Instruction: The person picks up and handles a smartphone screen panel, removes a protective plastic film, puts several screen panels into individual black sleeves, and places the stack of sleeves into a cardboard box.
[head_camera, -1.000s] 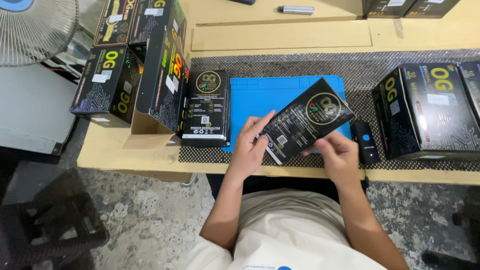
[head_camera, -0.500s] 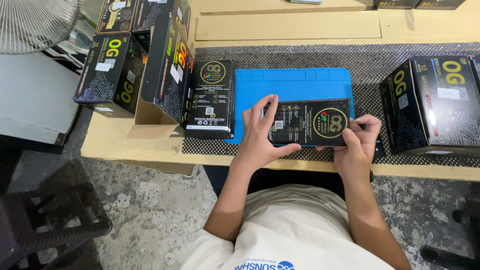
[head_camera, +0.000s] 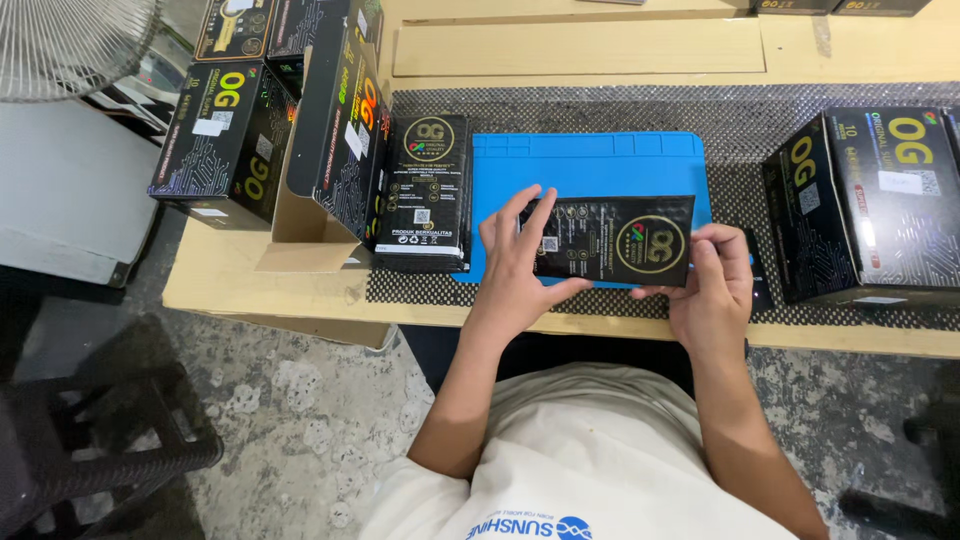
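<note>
Both of my hands hold a flat black packet (head_camera: 618, 241) with a gold round emblem, lying sideways over the near edge of the blue mat (head_camera: 590, 170). My left hand (head_camera: 518, 258) grips its left end with fingers spread on top. My right hand (head_camera: 712, 280) pinches its right end. A stack of similar black packets (head_camera: 424, 192) lies just left of the mat.
An open black carton (head_camera: 335, 120) stands at the left beside more black boxes (head_camera: 228, 130). Larger black boxes (head_camera: 870, 200) sit at the right on the dotted mesh liner (head_camera: 740, 120). A fan (head_camera: 70, 45) is far left. A small dark object (head_camera: 757, 275) lies by my right hand.
The packet has turned from tilted upright to lying flat and sideways, lower toward the near mat edge. Both hands followed it down.
</note>
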